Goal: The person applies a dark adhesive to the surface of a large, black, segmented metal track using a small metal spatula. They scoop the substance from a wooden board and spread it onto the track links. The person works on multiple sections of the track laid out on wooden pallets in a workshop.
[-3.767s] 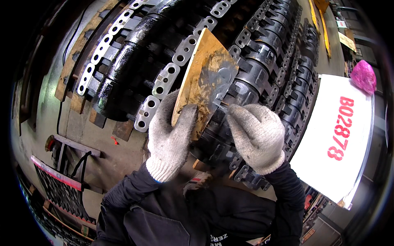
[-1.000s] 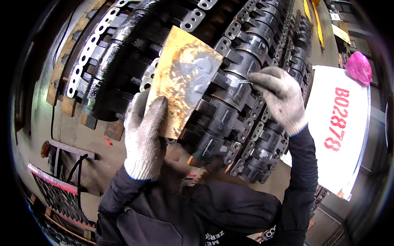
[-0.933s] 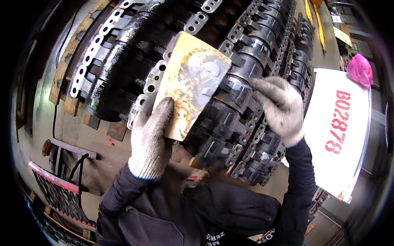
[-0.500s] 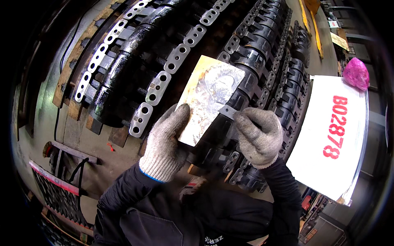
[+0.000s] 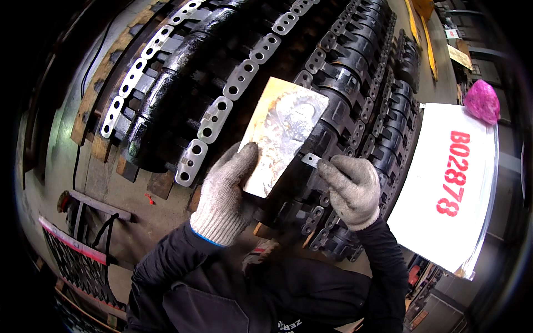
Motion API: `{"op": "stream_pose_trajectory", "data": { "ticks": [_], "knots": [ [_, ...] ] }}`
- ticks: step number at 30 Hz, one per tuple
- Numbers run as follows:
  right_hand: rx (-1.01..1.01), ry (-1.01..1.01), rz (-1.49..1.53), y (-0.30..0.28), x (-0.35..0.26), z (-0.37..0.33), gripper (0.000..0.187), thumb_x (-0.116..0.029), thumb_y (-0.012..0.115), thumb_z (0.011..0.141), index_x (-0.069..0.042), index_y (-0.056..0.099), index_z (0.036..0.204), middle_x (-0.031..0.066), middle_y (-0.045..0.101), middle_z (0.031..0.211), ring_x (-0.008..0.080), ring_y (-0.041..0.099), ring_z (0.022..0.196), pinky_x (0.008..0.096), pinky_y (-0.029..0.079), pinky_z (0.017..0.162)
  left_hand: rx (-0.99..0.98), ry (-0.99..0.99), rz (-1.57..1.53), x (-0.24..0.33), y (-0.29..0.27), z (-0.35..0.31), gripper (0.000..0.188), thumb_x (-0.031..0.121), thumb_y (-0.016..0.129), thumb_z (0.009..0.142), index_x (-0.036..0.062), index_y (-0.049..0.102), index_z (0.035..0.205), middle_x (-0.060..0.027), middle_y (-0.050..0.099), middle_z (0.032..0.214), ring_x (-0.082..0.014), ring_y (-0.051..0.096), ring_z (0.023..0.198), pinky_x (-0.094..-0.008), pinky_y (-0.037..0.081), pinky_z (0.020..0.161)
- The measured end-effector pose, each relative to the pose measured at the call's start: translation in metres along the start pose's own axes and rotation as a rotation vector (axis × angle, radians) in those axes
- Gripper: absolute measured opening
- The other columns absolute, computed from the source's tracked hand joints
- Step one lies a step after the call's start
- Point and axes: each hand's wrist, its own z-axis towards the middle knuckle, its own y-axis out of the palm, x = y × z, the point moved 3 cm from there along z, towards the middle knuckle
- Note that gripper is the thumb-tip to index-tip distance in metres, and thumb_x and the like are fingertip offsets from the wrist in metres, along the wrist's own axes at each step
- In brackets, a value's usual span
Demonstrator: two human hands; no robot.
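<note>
A: Where's the board (image 5: 284, 136), & what's got it?
B: Held up over the black track links (image 5: 348, 83). L hand (image 5: 223, 188) is closed on its lower-left edge, thumb on top; fingers u/neath hidden, can't tell their spread.
A: And R hand (image 5: 353, 191)?
B: Thumb & fingertip pinched tight on a small metal blade (image 5: 311, 160), tip just beside the board's right edge. Can't tell if touching.
A: How'll they handle?
B: Board: prob light, stiff, no bend. Grey paste (image 5: 300, 116) on its face looks soft & slick, so grip the bare edge nr the lower corner. Blade: v. light, thin, maybe springy; hold the end away from the tip. Gloves might slip if smeared, IMO.
</note>
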Motion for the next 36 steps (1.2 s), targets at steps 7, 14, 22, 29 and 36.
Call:
{"op": "stream_pose_trajectory", "data": {
  "ticks": [7, 14, 22, 29, 36],
  "knots": [
    [0.200, 0.769, 0.478, 0.007, 0.004, -0.018, 0.024, 0.004, 0.070, 0.091, -0.001, 0.072, 0.114, 0.0045, 0.070, 0.089, 0.0123, 0.066, 0.078, 0.0260, 0.054, 0.067, -0.032, 0.035, 0.038, 0.004, -0.007, 0.004, 0.046, 0.017, 0.055, 0.104, -0.0089, 0.043, 0.141, -0.0190, 0.066, 0.125, -0.0240, 0.071, 0.107, -0.0373, 0.059, 0.092],
    [0.147, 1.243, 1.010, 0.017, 0.010, -0.015, 0.028, -0.017, 0.063, 0.100, 0.001, 0.061, 0.122, 0.0051, 0.069, 0.089, 0.0055, 0.056, 0.068, 0.0179, 0.042, 0.057, -0.066, -0.022, 0.006, 0.003, -0.001, -0.003, 0.048, 0.017, 0.055, 0.104, -0.0084, 0.042, 0.142, -0.0208, 0.063, 0.130, -0.0265, 0.068, 0.115, -0.0383, 0.056, 0.098],
    [0.086, 0.717, 0.266, -0.006, 0.047, -0.019, 0.020, 0.000, 0.068, 0.092, -0.005, 0.075, 0.109, 0.0054, 0.070, 0.101, 0.0145, 0.067, 0.087, 0.0271, 0.055, 0.079, 0.068, 0.257, 0.200, 0.032, -0.006, -0.017, 0.042, 0.027, 0.057, 0.103, -0.0021, 0.054, 0.134, -0.0141, 0.068, 0.123, -0.0217, 0.070, 0.107, -0.0358, 0.057, 0.095],
    [-0.259, 0.167, -0.443, -0.007, 0.072, 0.027, 0.029, -0.002, 0.066, 0.079, -0.014, 0.077, 0.103, 0.0080, 0.068, 0.098, 0.0293, 0.066, 0.092, 0.0421, 0.053, 0.083, 0.088, 0.389, 0.377, 0.044, -0.008, -0.026, 0.046, 0.018, 0.062, 0.101, -0.0046, 0.050, 0.139, -0.0163, 0.064, 0.129, -0.0227, 0.066, 0.115, -0.0361, 0.053, 0.101],
    [-0.328, 0.064, -0.440, 0.013, 0.091, 0.048, 0.030, -0.004, 0.064, 0.081, -0.017, 0.079, 0.103, 0.0095, 0.068, 0.101, 0.0315, 0.066, 0.096, 0.0441, 0.053, 0.086, 0.115, 0.522, 0.669, 0.046, -0.014, -0.028, 0.048, 0.019, 0.061, 0.102, -0.0062, 0.048, 0.140, -0.0167, 0.064, 0.130, -0.0227, 0.066, 0.115, -0.0363, 0.054, 0.100]
  ]
}}
